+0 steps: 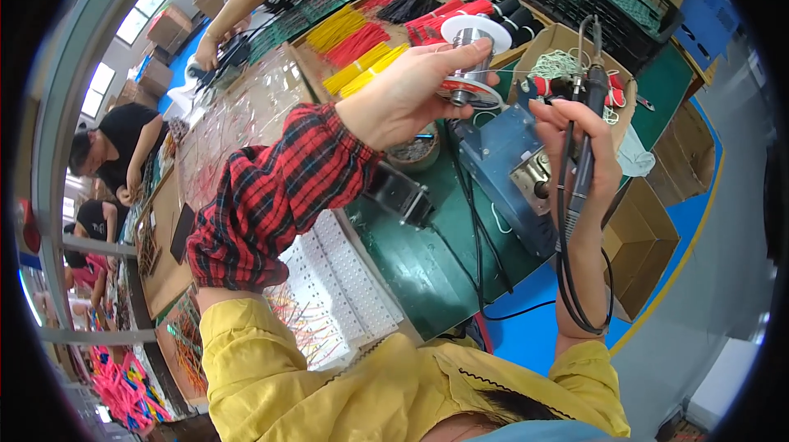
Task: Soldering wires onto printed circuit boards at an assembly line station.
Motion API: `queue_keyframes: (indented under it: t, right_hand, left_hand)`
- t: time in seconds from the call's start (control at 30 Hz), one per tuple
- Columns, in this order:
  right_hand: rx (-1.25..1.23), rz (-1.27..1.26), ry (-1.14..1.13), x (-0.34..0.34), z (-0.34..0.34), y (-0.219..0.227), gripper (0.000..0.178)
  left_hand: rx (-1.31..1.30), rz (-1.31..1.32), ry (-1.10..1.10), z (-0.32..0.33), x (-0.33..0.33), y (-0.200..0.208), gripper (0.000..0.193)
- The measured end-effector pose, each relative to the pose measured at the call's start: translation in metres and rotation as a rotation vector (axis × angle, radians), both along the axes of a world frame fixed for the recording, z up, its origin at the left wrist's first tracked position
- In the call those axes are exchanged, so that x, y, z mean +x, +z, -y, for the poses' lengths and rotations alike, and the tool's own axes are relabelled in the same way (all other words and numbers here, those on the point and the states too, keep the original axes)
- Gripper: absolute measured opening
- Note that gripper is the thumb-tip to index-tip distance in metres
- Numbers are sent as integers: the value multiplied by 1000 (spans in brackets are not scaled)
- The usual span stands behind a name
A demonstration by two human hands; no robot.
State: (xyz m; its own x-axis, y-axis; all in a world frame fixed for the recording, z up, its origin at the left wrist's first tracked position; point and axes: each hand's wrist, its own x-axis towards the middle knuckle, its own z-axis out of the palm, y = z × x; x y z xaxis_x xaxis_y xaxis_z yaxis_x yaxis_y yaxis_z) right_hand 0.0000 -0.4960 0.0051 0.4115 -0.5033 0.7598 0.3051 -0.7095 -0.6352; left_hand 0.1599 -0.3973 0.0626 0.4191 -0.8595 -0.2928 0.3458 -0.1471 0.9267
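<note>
One spool of silvery wire (472, 46), solder by the look of it, is in my left hand (399, 97), thumb and fingers closed around it between its pale upper flange and the lower one. It hangs above the green tabletop (411, 265), its axle close to upright in my view, the upper end leaning a little right. My right hand (590, 134) is just to the right of it, curled around a corded, pen-like tool (583, 171), probably a soldering iron, whose long axis also runs up and down, roughly alongside the axle. The two stand apart, side by side, with the spool on the thumb side of my right grip; the left hand, gripping it, is the nearer one. A thin strand (519, 71) leads off the spool toward the right; whether my right fingertips pinch its end I cannot tell. Below the gap between my hands sits a blue metal-cased unit (499, 164), and beyond the right hand lies a cardboard box with pale green wire (557, 64) in it.
</note>
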Motion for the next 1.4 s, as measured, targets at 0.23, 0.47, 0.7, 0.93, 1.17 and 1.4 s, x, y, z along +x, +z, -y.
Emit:
queue_keyframes:
  t: [0.23,0.47,0.7,0.93,1.17,1.4]
  right_hand:
    - [-226,-21,84,-23,-30,17,42]
    - [207,-126,221,-3,-87,-35,28]
    - [894,-196,315,-1,-84,-95,46]
    - [1603,-63,1089,0,-49,-130,41]
    - [2029,44,1446,-32,-96,-114,37]
    - [1763,-136,1595,-26,-88,-120,38]
  left_hand:
    - [-197,87,340,-92,-24,23,34]
    - [-123,106,868,-230,-82,6,35]
    - [-194,-134,825,-268,-137,-34,37]
    - [-371,-256,857,-293,-165,-45,34]
    - [-405,-217,881,-295,-183,-59,37]
    - [-436,-217,986,-292,-190,-77,38]
